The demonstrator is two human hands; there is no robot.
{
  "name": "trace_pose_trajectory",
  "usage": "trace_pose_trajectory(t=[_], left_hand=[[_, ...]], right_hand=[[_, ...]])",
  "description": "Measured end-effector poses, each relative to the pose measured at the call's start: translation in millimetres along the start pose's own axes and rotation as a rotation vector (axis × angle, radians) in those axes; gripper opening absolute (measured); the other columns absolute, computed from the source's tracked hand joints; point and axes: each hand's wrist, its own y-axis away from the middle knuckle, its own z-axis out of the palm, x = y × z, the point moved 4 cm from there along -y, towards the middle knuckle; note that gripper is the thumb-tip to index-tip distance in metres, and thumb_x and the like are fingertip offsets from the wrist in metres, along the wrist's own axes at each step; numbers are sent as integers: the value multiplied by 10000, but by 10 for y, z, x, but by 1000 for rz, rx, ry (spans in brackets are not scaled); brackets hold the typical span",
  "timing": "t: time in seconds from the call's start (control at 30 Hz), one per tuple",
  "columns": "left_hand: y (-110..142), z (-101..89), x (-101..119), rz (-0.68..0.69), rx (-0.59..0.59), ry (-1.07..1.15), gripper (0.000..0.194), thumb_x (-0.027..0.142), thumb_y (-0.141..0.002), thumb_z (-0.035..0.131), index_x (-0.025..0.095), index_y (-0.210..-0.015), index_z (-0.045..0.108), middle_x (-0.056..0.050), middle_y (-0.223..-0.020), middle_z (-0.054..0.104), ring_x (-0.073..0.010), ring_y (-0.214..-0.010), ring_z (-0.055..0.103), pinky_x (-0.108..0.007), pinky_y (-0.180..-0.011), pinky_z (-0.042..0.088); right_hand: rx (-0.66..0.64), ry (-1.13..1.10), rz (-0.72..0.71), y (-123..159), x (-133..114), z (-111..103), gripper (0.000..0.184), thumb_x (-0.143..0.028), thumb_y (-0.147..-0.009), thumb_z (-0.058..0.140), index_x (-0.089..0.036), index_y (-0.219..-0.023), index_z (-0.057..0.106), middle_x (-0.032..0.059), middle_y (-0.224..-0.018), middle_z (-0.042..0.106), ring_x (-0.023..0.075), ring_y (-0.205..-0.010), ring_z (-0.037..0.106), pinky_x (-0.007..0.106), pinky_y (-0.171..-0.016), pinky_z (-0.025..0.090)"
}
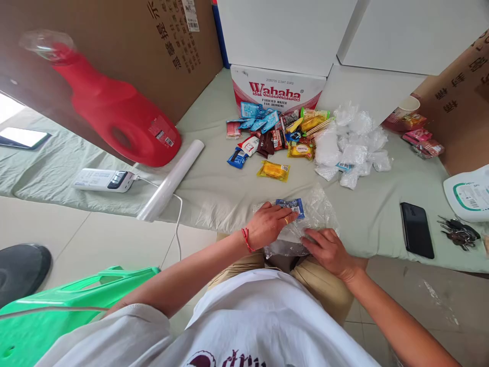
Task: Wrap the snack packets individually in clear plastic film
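Note:
A small blue snack packet (291,206) lies on a sheet of clear plastic wrap (324,209) at the table's front edge. My left hand (269,224) is closed on the packet's near left side, its fingers reaching across it and the wrap. On the right, my right hand (330,251) has its fingers curled at the wrap's near part, and the thumb is hidden. Part of the wrap hangs over the edge above my lap. Beyond my hands sits a yellow-wrapped snack (274,171).
Behind are piled loose snacks (267,137) and a heap of plastic-wrapped bundles (357,145). A film roll (171,181), white power bank (104,180) and red jug (122,117) are left; a phone (417,230) and keys (458,233) lie right. Cartons (278,92) stand behind.

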Motion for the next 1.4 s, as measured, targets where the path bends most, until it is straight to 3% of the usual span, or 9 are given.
trace_pose_trajectory(t=[0.13, 0.27, 0.53, 0.7, 0.8, 0.97, 1.07, 1.23, 1.4], left_hand=[[-47, -14, 22, -6, -4, 2, 361, 217, -1044, 452, 214, -1293, 714, -103, -1332, 714, -219, -1010, 648, -371, -798, 363], [-107, -101, 39, -7, -13, 30, 336, 198, -983, 515, 223, -1230, 741, -95, -1253, 743, -246, -1002, 627, -394, -792, 379], [118, -182, -205, -87, 60, 483, 611, 120, -790, 482, 224, -1369, 649, -93, -1363, 708, -255, -1190, 660, -460, -1050, 451], [492, -171, -231, -189, 269, 713, 721, 386, -868, 597, 177, -1538, 431, -180, -1464, 612, -310, -1282, 639, -524, -1171, 420], [497, -76, -245, -412, 356, 611, 638, 536, -858, 694, 199, -1387, 582, -139, -1247, 737, -324, -1166, 691, -547, -1168, 411], [396, 48, -736, -954, 393, 658, 276, 389, -992, 506, 206, -918, 698, -15, -707, 669, -201, -716, 666, -337, -729, 539], [375, -10, -985, -1092, 327, 460, 166, 333, -903, 625, 205, -945, 721, -71, -885, 702, -283, -968, 663, -409, -865, 537], [300, -37, -866, -959, 317, 257, 351, 457, -960, 589, 196, -1158, 718, -168, -1470, 564, -407, -1515, 326, -639, -1209, 316], [200, 91, -693, -775, 238, 261, 107, 307, -859, 709, 203, -860, 685, -117, -1539, 541, -401, -1557, 282, -626, -1251, 260]], right_hand=[[108, -101, 108, -353, 42, -245, 237, -154, -985, 617, -291, -1095, 777, 26, -1037, 766, 228, -953, 575, 412, -880, 474], [117, -109, 118, -824, 183, -416, 171, -239, -1007, 607, -261, -1008, 776, 48, -1179, 742, 259, -1119, 552, 426, -971, 427], [-206, -97, 316, -1179, 507, 123, 310, -304, -1072, 442, -211, -1050, 737, 75, -897, 727, 242, -884, 577, 359, -776, 342], [-219, -99, 359, -1200, 463, 215, 320, -312, -1072, 424, -211, -1066, 728, 90, -950, 728, 259, -917, 599, 357, -788, 365], [-227, -95, 352, -1217, 430, 221, 328, -318, -1072, 425, -200, -1075, 731, 102, -955, 726, 265, -925, 602, 355, -788, 374], [-212, -250, 364, -1198, 483, 251, 342, -336, -1077, 405, -224, -1057, 727, 75, -927, 725, 235, -903, 626, 331, -818, 433], [-193, -352, 384, -1182, 522, 267, 333, -348, -1067, 410, -233, -1059, 722, 65, -944, 736, 225, -914, 646, 327, -840, 473], [-163, -442, 444, -1186, 525, 274, 317, -369, -1032, 444, -228, -1044, 728, 63, -928, 733, 222, -892, 658, 334, -824, 497], [-166, -675, 646, -1104, 701, 329, 430, -536, -958, 542, -210, -1199, 683, -12, -705, 608, 171, -636, 555, 289, -627, 456]])
